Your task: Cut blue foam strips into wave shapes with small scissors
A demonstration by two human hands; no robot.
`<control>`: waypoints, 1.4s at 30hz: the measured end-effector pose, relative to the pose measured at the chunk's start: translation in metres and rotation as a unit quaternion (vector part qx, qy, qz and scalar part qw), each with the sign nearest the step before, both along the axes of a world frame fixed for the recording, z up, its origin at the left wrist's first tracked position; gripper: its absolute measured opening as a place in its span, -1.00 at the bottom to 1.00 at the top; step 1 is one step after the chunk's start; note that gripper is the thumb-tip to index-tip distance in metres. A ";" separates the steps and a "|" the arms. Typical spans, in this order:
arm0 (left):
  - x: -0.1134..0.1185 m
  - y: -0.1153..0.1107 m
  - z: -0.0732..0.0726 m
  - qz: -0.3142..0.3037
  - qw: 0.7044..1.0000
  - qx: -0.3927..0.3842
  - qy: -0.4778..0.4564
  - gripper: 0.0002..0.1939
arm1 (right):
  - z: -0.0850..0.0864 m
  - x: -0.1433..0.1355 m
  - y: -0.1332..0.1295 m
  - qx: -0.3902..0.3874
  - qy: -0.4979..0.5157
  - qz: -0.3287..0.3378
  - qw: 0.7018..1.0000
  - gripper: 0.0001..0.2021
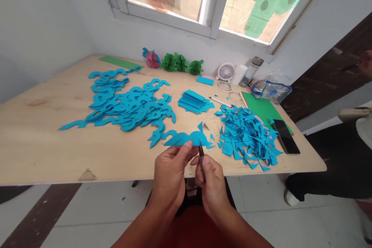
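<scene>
My left hand [173, 166] pinches a piece of blue paper [186, 138] by its straight lower edge, near the front of the table. The upper edge of that paper is curved in humps. In my right hand [211, 174] is a pair of dark scissors [201, 155], its blades at the right part of the paper; the handles are mostly hidden by my fingers. Wavy cut blue paper strips [130, 104] lie heaped to the left. A pile of blue paper scraps [247, 135] is at the right, and folded blue paper pieces [194, 100] lie behind my hands.
Along the wall stand green paper shapes [180, 62], a pink paper shape [152, 59], a small fan [226, 72] and a bottle [252, 71]. A pen [220, 102], clear pouch [272, 91], green sheets [261, 106] and phone [286, 136] lie right. Another person [334, 155] stands at the right.
</scene>
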State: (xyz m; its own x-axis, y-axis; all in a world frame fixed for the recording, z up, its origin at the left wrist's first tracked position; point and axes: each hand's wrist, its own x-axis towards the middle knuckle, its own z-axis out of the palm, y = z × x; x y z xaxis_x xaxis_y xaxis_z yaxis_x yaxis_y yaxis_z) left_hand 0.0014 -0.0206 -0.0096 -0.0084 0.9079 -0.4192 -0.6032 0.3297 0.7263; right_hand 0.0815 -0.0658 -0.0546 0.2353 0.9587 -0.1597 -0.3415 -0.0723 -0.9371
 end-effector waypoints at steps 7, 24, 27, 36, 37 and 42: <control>0.001 0.000 0.002 0.006 1.000 -0.003 0.005 -0.83 | -0.001 -0.002 0.001 -0.007 0.012 -0.011 1.000 -0.55; -0.001 -0.003 0.005 0.015 1.000 -0.007 0.005 -0.82 | 0.002 -0.002 -0.001 -0.005 0.010 -0.008 1.000 -0.54; -0.001 -0.003 0.006 0.014 1.000 -0.009 0.005 -0.82 | 0.003 -0.002 -0.001 -0.005 0.007 -0.012 1.000 -0.53; 0.000 -0.004 0.002 0.015 1.000 -0.003 0.011 -0.79 | 0.006 -0.004 -0.001 -0.010 0.005 -0.029 1.000 -0.53; 0.000 -0.003 0.002 0.015 1.000 -0.002 0.010 -0.79 | 0.007 -0.004 -0.001 -0.011 0.005 -0.029 0.999 -0.53; -0.001 -0.002 0.003 0.014 1.000 -0.004 0.003 -0.79 | 0.007 -0.005 -0.002 -0.007 0.002 -0.035 0.999 -0.56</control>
